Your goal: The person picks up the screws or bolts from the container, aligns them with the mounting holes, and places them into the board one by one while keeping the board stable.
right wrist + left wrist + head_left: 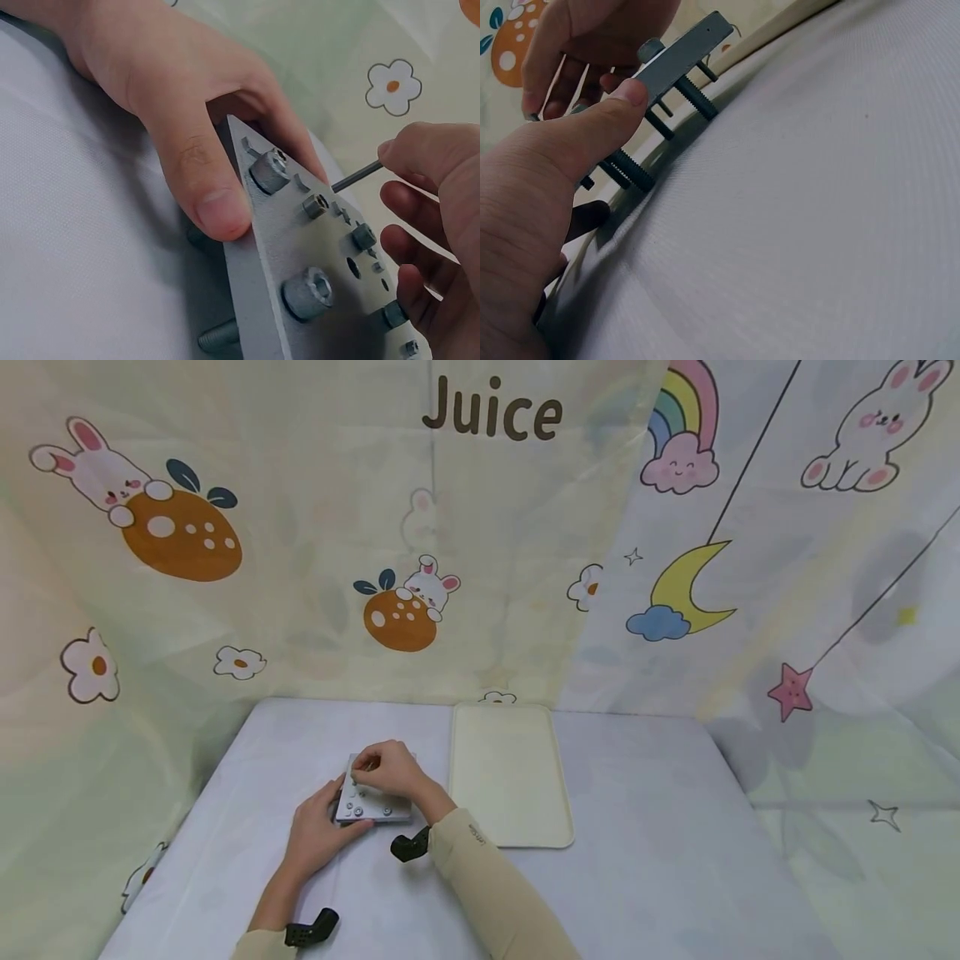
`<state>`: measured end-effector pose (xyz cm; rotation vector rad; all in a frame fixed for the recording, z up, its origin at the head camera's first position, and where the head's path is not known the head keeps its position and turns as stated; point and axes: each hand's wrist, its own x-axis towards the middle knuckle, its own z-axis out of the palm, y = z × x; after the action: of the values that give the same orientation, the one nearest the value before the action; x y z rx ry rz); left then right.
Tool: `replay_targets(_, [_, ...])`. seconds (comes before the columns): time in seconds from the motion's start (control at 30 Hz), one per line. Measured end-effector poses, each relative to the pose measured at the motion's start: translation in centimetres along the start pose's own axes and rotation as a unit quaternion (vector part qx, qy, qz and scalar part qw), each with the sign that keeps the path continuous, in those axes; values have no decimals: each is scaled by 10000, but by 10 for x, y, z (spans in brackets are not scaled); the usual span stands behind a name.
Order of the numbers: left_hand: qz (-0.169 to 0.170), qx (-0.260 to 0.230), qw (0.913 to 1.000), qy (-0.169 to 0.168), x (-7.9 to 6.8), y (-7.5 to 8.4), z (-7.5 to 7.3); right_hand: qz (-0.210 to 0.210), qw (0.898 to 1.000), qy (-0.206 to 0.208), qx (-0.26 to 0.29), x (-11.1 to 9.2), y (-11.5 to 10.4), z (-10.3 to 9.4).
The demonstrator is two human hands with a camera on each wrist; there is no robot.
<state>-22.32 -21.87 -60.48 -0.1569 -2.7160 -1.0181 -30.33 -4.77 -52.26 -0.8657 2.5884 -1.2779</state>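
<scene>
A grey metal plate (pixel 372 798) stands on the white tabletop at left of centre, raised on screw shafts that stick out beneath it in the left wrist view. Socket-head bolts (pixel 307 292) of several sizes and some small holes dot its upper face. My left hand (pixel 317 837) grips the plate by its near and left edges, thumb (pixel 607 120) along the near side. Above the far left part of the plate, my right hand (pixel 392 770) pinches a thin grey metal rod (pixel 355 177) between thumb and fingers. The rod's tip is at the plate's far edge; whether it touches cannot be told.
A cream tray (pixel 510 777) lies right of the plate, close to my right forearm. Black camera mounts (pixel 409 846) sit on both wrists. Printed cloth (pixel 300 610) hangs behind the table and at its sides.
</scene>
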Motion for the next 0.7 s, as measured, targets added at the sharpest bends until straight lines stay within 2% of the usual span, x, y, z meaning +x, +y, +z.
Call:
replay_targets(0.33, [36, -4, 10000, 87, 0, 0, -2, -3, 9999, 114, -43, 1, -1, 4])
replay_targets(0.7, [-54, 39, 10000, -8, -1, -1, -1, 53, 9998, 185, 32, 0, 2, 8])
